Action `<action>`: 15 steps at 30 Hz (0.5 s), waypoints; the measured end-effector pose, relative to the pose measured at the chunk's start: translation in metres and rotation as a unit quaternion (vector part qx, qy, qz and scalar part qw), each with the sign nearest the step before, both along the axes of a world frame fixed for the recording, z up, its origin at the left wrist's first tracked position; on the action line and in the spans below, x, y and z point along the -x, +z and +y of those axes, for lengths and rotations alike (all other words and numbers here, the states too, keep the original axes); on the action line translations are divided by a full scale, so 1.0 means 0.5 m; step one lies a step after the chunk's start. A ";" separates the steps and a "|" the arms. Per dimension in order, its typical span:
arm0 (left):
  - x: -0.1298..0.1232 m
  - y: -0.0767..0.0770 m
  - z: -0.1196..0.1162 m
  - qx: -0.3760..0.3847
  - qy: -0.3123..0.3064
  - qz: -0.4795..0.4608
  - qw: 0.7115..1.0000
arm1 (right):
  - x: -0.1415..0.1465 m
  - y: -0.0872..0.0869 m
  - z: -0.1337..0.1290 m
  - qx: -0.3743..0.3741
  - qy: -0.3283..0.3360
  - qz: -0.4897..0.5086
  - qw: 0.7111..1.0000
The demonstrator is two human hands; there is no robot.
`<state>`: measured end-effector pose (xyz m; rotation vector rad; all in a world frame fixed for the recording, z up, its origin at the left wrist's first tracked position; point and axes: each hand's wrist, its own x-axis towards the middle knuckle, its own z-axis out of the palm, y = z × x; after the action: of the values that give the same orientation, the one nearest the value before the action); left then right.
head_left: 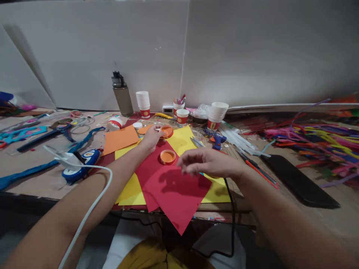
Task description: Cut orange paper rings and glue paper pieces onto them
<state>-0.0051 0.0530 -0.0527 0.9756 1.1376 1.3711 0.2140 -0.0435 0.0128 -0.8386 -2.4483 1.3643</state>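
My left hand (152, 138) reaches across the paper sheets, its fingertips closed on the edge of a shallow round orange piece (167, 132) that looks like a cut-down cup. A second such orange piece (168, 157) lies on the red paper (179, 194), just left of my right hand (206, 162). My right hand hovers over the red sheet with its fingers loosely bent and apart, holding nothing and casting a shadow. Yellow paper (131, 192) lies under the red. An orange sheet (121, 139) and an orange disc (144, 129) are left of my left hand.
Scissors (196, 142) and a blue glue gun (218, 139) lie beyond my right hand. Stacked paper cups (217, 114) and a bottle (122, 95) stand at the back. A black phone-like slab (300, 181) lies right. A white cable (109, 179) crosses my left forearm.
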 end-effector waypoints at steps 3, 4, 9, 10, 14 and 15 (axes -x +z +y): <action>0.000 -0.001 -0.002 -0.002 -0.008 0.008 1.000 | 0.019 -0.033 0.004 -0.213 -0.122 -0.023 0.969; 0.000 -0.001 -0.003 -0.002 -0.012 0.010 1.000 | 0.028 -0.047 0.006 -0.254 -0.118 -0.037 0.959; -0.001 0.000 -0.008 0.004 -0.036 0.012 0.999 | 0.058 -0.084 0.005 -0.309 -0.096 -0.082 0.942; -0.001 -0.001 -0.008 0.006 -0.043 0.012 0.999 | 0.059 -0.086 0.006 -0.310 -0.104 -0.090 0.941; -0.003 -0.004 -0.009 0.015 -0.077 0.011 0.997 | 0.045 -0.088 0.017 -0.324 -0.181 -0.075 0.925; -0.004 -0.004 -0.010 0.017 -0.085 0.009 0.996 | 0.039 -0.089 0.022 -0.328 -0.207 -0.070 0.919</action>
<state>-0.0032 0.0481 -0.0545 1.0372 1.0617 1.2058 0.1947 -0.0326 -0.0315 -1.1859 -2.3811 0.3048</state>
